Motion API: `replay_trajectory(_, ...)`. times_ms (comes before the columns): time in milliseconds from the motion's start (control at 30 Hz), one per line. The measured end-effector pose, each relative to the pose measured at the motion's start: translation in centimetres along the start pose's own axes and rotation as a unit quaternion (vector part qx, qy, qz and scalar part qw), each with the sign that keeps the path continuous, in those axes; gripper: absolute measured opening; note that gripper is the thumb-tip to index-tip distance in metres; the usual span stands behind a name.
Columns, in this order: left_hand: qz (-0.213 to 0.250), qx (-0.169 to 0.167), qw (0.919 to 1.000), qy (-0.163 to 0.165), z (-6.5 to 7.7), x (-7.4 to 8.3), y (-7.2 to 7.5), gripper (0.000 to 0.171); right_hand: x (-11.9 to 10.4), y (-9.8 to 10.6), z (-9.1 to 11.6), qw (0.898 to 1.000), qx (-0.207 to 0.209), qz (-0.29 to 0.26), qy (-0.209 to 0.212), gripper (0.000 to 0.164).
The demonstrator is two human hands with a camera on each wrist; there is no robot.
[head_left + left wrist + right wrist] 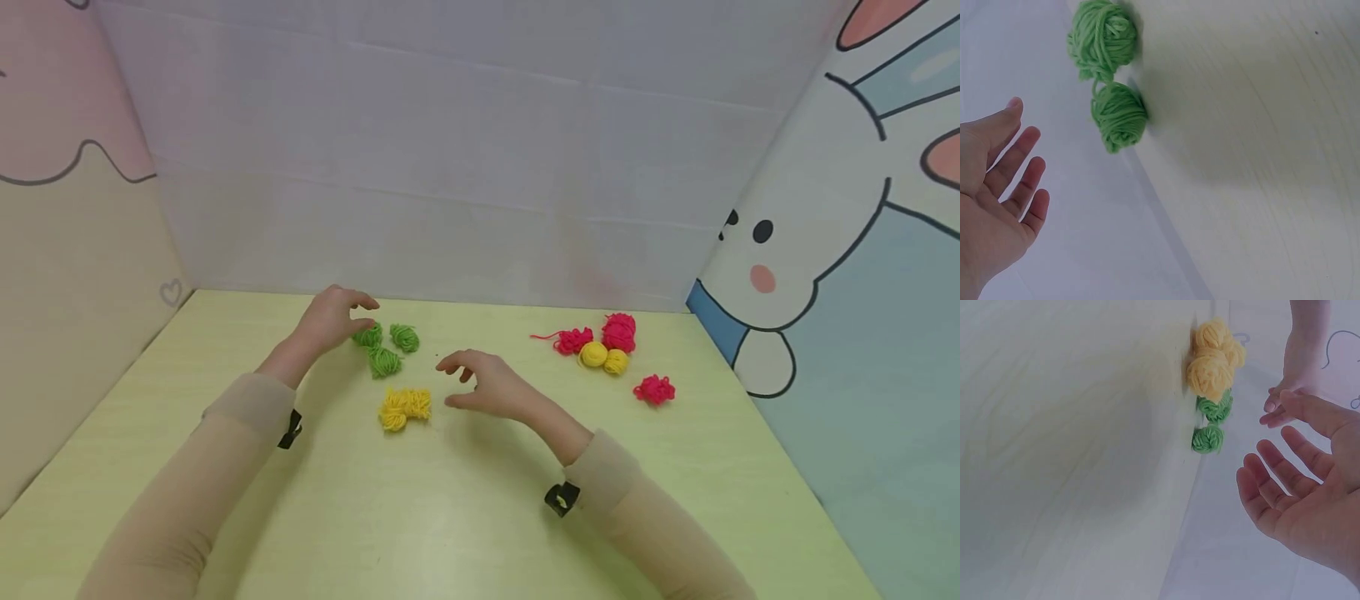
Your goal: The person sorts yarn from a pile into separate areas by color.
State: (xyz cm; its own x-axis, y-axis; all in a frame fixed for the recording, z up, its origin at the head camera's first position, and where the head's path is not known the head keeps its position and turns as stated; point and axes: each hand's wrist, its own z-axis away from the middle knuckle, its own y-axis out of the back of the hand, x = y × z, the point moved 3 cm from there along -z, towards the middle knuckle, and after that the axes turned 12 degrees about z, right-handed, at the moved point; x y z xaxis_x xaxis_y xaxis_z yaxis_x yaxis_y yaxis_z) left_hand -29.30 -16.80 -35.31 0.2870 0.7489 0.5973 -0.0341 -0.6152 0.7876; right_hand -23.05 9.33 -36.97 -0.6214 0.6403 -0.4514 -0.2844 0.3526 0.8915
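My left hand [330,318] hovers by the green yarn balls [385,362] at the back left of the table, its fingers loosely bent and holding nothing. In the left wrist view two green yarn balls [1119,117] lie a short way from the fingertips. A small bunch of yellow yarn balls [405,408] sits in front of the green ones. Just right of that yellow yarn, my right hand [487,385] is held above the table, fingers relaxed and parted from the thumb, with nothing between them. The right wrist view has the yellow yarn [1211,372] beyond the fingertips.
At the back right, red yarn balls [619,332] stand beside two yellow balls [593,354]; a loose red strand trails left. Another red bundle [655,390] lies nearer the table's right edge. A pale curtain wall [450,167] rises behind the table.
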Motion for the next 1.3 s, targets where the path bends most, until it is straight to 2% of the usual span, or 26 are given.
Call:
replay_trajectory(300,0.025,0.002,0.9997,-0.005,1.9,2.0,-0.3,0.041,2.0,2.9,3.2,0.998,0.062,0.005,-0.022,0.041)
replay_trajectory(700,0.036,0.008,0.9988,-0.034,5.2,4.0,-1.9,0.041,5.3,4.9,7.3,0.987,0.142,0.008,-0.074,0.039)
replay_trajectory(833,0.032,0.007,0.9983,-0.049,6.3,4.2,-2.9,0.041,6.6,5.3,8.3,0.981,0.166,0.015,-0.095,0.039)
replay_trajectory(1033,0.033,-0.002,0.9977,-0.058,7.5,3.8,-3.9,0.047,8.4,5.5,9.5,0.973,0.203,0.017,-0.104,0.041)
replay_trajectory(1167,0.045,-0.009,0.9961,-0.075,8.0,3.5,-4.5,0.051,9.7,5.5,10.1,0.969,0.214,0.014,-0.127,0.037)
replay_trajectory(1300,0.053,-0.023,0.9944,-0.088,8.4,3.3,-5.2,0.054,11.0,5.4,10.5,0.963,0.209,0.01,-0.167,0.039)
